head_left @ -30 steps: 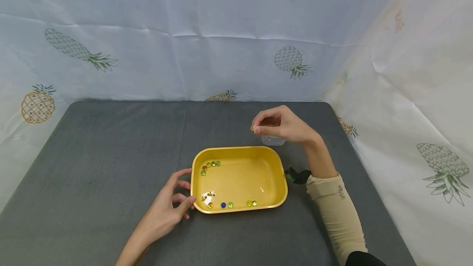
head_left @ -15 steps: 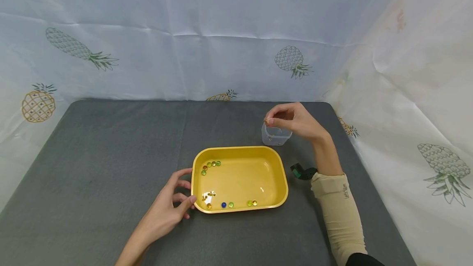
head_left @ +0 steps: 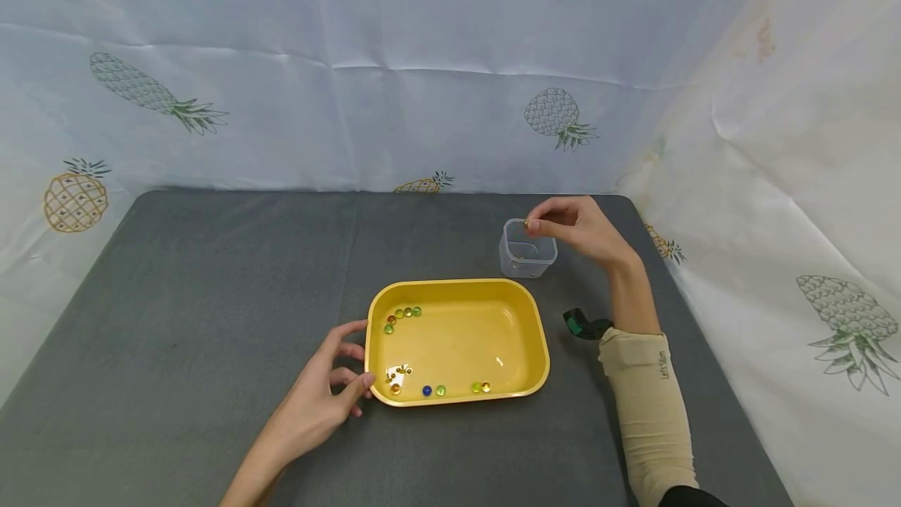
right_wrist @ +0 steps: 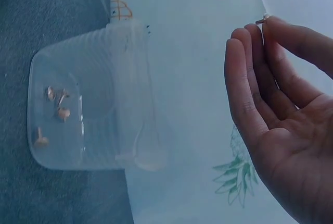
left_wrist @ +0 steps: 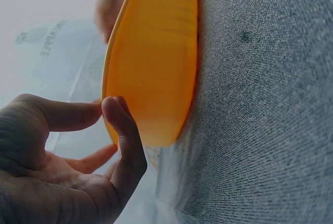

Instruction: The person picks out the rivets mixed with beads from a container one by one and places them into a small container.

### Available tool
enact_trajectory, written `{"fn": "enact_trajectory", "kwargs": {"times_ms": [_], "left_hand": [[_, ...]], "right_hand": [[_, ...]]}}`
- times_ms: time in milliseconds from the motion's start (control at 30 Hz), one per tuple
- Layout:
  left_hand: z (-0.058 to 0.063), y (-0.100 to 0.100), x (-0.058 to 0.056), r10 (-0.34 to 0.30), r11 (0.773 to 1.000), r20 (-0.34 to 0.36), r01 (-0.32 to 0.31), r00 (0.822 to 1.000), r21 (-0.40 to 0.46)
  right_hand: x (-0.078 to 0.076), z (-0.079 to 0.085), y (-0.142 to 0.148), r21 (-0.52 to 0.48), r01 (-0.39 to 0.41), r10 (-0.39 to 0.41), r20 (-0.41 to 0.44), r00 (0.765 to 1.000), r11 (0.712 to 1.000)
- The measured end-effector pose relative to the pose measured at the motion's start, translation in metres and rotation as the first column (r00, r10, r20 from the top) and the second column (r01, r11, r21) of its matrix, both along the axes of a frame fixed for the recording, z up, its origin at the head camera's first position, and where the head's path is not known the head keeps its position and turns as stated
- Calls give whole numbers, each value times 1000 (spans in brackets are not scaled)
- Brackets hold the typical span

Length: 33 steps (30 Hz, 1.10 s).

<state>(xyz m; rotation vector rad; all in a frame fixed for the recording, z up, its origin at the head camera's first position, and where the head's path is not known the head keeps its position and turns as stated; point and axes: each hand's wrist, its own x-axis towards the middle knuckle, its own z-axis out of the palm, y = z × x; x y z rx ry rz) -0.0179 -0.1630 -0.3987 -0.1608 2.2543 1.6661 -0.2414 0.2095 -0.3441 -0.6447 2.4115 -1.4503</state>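
Observation:
With thumb and fingertips my left hand [head_left: 320, 382] holds the left end of a shallow yellow tray [head_left: 457, 284] by its rim. In the right wrist view my right hand [right_wrist: 283, 88] pinches a small brassy thumbtack [right_wrist: 261, 21], held above and beside a clear plastic container [right_wrist: 99, 151]. Several similar tacks [right_wrist: 63, 113] lie inside that container. From the head view, the right hand [head_left: 580, 229] overlaps the far right rim of the container [head_left: 517, 263]. Several gold tacks [head_left: 401, 371] and glass marbles lie in the tray, among them a blue marble [head_left: 426, 390].
Green and amber marbles [head_left: 400, 314] form a curve in the tray's far left corner; others lie along its front wall. Behind the tray, on its right, stands the container. A grey cloth [head_left: 176, 319] covers the table, with a pineapple-print curtain [head_left: 422, 124] behind and at the sides.
My right hand has moved right with the tack, from in front of the container to its far right rim, uncovering it. One amber marble has rolled slightly left. The left hand stays put.

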Motion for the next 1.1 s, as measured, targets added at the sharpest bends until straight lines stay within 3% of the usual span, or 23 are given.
{"fn": "enact_trajectory", "kwargs": {"times_ms": [333,600,900,1100], "left_hand": [[0,0,0,-5,1000,-5,5,1000,-1],[0,0,0,-7,1000,-13,7,1000,-3],[0,0,0,-4,1000,-7,4,1000,1],[0,0,1,-3,1000,-13,3,1000,-8]], "right_hand": [[-1,-11,9,94,101,-100,-9,995,990],[-5,-18,13,102,133,-136,16,991,986],[8,-1,2,142,142,-142,-9,990,980],[11,1,-1,174,148,-150,-2,989,974]]}}
